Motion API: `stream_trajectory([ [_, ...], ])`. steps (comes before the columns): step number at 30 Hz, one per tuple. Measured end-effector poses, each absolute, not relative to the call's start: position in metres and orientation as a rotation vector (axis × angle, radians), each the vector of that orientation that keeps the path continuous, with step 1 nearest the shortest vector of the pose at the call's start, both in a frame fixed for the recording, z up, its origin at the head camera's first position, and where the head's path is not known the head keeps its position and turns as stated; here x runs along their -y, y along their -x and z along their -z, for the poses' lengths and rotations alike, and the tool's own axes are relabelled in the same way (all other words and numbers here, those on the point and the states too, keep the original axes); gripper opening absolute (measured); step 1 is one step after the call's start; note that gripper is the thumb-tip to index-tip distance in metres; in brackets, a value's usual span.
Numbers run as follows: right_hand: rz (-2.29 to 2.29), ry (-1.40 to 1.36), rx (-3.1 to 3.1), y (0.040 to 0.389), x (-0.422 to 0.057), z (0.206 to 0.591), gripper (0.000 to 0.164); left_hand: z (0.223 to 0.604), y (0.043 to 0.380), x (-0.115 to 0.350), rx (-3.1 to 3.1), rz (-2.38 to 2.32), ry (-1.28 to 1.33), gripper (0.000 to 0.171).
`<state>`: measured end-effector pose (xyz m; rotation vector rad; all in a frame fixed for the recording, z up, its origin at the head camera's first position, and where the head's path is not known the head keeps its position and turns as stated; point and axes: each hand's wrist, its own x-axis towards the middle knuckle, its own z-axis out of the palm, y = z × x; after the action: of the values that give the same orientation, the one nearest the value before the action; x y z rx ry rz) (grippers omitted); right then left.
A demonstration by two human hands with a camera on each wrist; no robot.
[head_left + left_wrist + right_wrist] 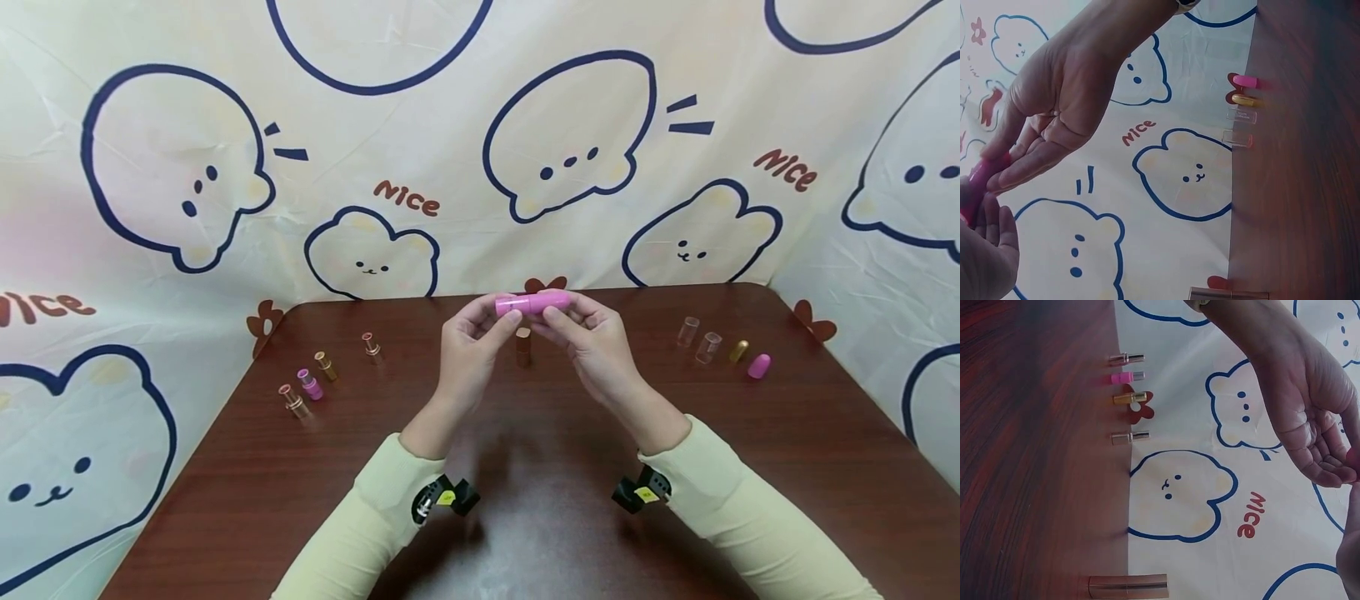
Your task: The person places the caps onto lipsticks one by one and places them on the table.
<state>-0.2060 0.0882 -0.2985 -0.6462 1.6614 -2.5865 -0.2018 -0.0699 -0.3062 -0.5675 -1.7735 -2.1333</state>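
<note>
A pink lipstick tube (532,303) lies nearly level between my two hands, raised over the back of the table. My left hand (474,346) pinches its left end between thumb and fingers. At the other end, the right hand (596,337) grips the rounded pink part, thumb in front. The left wrist view shows part of the pink tube (980,178); in the right wrist view only a sliver of it appears at the edge. Just behind and below the hands, a copper-brown lipstick tube (523,346) stands upright on the table.
Several uncapped lipsticks stand at the left: two rose-gold (293,402) (372,348), a pink one (310,384), a gold one (326,365). At the right are two clear caps (687,332) (707,347), a gold cap (738,351) and a pink cap (760,366). A patterned cloth (465,150) hangs behind the brown table (555,517).
</note>
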Motion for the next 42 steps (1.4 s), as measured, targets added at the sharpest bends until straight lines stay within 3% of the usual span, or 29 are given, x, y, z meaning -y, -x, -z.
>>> stream_trajectory([
  [9,2.841,0.533,-1.538,0.217,-0.107,0.296,0.029,0.302,0.203,0.088,1.600,2.160,0.452,0.021],
  [21,2.799,0.378,-1.648,0.223,-0.133,0.304,0.043,0.302,0.203,0.113,1.457,2.387,0.374,0.022],
  [36,2.749,0.301,-1.753,0.225,-0.157,0.306,0.044,0.309,0.203,0.133,1.399,2.465,0.263,0.022],
  [42,2.656,0.330,-1.815,0.226,-0.166,0.314,0.045,0.315,0.203,0.138,1.421,2.433,0.225,0.030],
])
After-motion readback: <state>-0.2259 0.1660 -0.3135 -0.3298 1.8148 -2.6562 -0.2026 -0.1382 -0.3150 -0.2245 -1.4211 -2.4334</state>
